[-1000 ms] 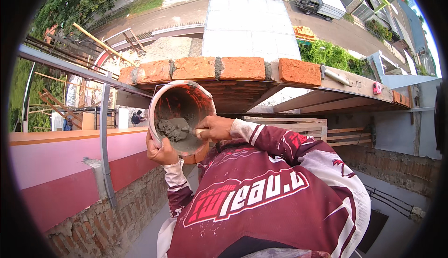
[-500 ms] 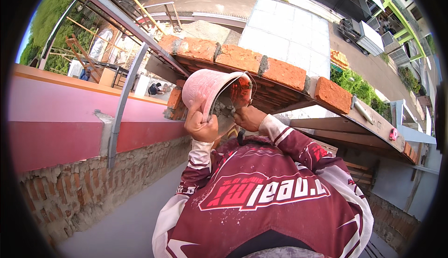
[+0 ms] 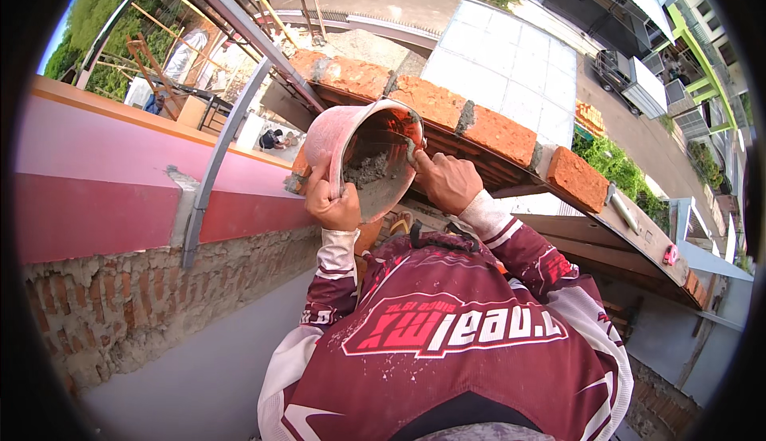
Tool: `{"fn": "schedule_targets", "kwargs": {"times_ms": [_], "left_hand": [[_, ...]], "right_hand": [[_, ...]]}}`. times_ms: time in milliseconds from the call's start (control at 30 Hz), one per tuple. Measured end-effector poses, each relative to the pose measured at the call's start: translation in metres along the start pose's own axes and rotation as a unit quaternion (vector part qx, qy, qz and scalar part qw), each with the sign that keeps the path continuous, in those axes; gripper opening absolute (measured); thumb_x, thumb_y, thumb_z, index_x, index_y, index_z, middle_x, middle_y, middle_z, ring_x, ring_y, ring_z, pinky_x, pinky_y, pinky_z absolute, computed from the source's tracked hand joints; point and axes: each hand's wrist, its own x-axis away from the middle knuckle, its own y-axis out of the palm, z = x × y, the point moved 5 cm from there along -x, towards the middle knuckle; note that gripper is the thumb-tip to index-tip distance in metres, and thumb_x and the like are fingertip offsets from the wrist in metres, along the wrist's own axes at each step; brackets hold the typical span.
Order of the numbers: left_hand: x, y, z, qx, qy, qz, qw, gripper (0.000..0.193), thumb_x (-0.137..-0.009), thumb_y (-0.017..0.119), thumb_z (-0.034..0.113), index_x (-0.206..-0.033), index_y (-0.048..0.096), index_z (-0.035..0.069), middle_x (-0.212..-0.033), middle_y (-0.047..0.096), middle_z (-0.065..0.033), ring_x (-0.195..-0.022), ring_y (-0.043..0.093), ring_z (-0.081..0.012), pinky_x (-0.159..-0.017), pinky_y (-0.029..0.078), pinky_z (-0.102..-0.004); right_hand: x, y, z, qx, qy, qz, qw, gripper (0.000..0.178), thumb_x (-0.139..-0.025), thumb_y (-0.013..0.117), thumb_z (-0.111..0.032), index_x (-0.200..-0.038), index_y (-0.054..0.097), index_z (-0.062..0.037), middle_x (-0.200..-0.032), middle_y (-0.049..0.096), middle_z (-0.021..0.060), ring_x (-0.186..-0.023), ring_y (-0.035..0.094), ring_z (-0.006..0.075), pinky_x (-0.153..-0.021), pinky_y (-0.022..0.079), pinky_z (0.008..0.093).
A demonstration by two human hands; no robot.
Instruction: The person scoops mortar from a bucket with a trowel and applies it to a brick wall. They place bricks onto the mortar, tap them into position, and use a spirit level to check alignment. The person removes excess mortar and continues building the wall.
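A pink-red bucket (image 3: 325, 134) is tilted over in front of me, its mouth turned toward me and to the right. Wet grey mortar (image 3: 367, 170) lies inside it. Fingers of my left hand (image 3: 333, 201) are closed on the bucket's near left rim. My right hand (image 3: 448, 181) is closed at the right side of the mouth, its fingertips against the rim. Something grey shows by those fingertips; whether it is a tool or mortar I cannot make out.
A row of orange bricks (image 3: 499, 131) with mortar joints runs just beyond the bucket. Further right are a loose-looking end brick (image 3: 576, 179), a pale cylindrical handle (image 3: 624, 211) and a small pink object (image 3: 671, 255). A pink wall (image 3: 104, 170) and grey pipe (image 3: 214, 162) stand at left.
My right hand has drawn up and out from inside the bucket to its right rim. The bucket's mouth has turned more toward me, showing more of the mortar.
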Motion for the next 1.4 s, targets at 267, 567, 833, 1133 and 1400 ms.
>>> {"fn": "schedule_targets", "kwargs": {"times_ms": [267, 567, 833, 1133, 1400], "left_hand": [[-0.002, 0.013, 0.017, 0.044, 0.049, -0.037, 0.997, 0.026, -0.063, 0.056, -0.009, -0.059, 0.031, 0.0, -0.118, 0.066, -0.0224, -0.099, 0.067, -0.03, -0.085, 0.051, -0.0383], [0.007, 0.001, -0.033, 0.051, -0.135, 0.008, 0.99, 0.015, -0.067, 0.056, -0.005, -0.063, 0.042, -0.005, -0.118, 0.067, -0.0212, -0.078, 0.064, -0.0194, -0.072, 0.05, -0.0308], [0.007, 0.024, -0.007, -0.022, 0.009, -0.035, 0.999, 0.023, -0.063, 0.057, -0.007, -0.058, 0.035, -0.002, -0.116, 0.067, -0.0231, -0.091, 0.069, -0.0312, -0.071, 0.051, -0.0346], [0.014, 0.032, -0.002, 0.001, -0.008, -0.066, 0.998, 0.022, -0.064, 0.057, -0.007, -0.059, 0.036, -0.002, -0.121, 0.065, -0.0224, -0.088, 0.067, -0.0268, -0.08, 0.051, -0.0349], [0.009, 0.022, -0.011, 0.008, -0.054, -0.025, 0.998, 0.013, -0.067, 0.054, -0.006, -0.063, 0.042, -0.007, -0.122, 0.065, -0.0212, -0.093, 0.067, -0.0265, -0.081, 0.05, -0.0342]], "right_hand": [[-0.003, 0.064, -0.001, -0.377, 0.041, -0.292, 0.878, 0.032, -0.094, 0.054, -0.031, -0.097, 0.066, -0.0011, -0.08, 0.068, 0.019, -0.066, 0.068, 0.0279, -0.061, 0.054, 0.0424], [0.016, 0.043, 0.014, -0.333, -0.085, -0.059, 0.937, 0.021, -0.093, 0.057, -0.026, -0.097, 0.062, -0.0062, -0.075, 0.063, 0.0068, -0.054, 0.059, 0.0189, -0.049, 0.047, 0.0332], [0.007, -0.007, 0.009, -0.012, -0.042, -0.004, 0.999, 0.025, -0.09, 0.058, -0.025, -0.1, 0.056, -0.002, -0.081, 0.067, 0.0143, -0.07, 0.068, 0.0324, -0.058, 0.053, 0.0439], [0.01, 0.078, 0.008, -0.346, -0.003, -0.266, 0.9, 0.028, -0.088, 0.057, -0.026, -0.089, 0.068, -0.0009, -0.084, 0.069, 0.0237, -0.078, 0.069, 0.0379, -0.071, 0.055, 0.0471], [0.019, 0.056, 0.021, 0.012, -0.113, 0.019, 0.993, 0.025, -0.086, 0.057, -0.023, -0.107, 0.063, -0.0116, -0.087, 0.066, 0.0106, -0.08, 0.067, 0.0286, -0.069, 0.052, 0.0431]]}}
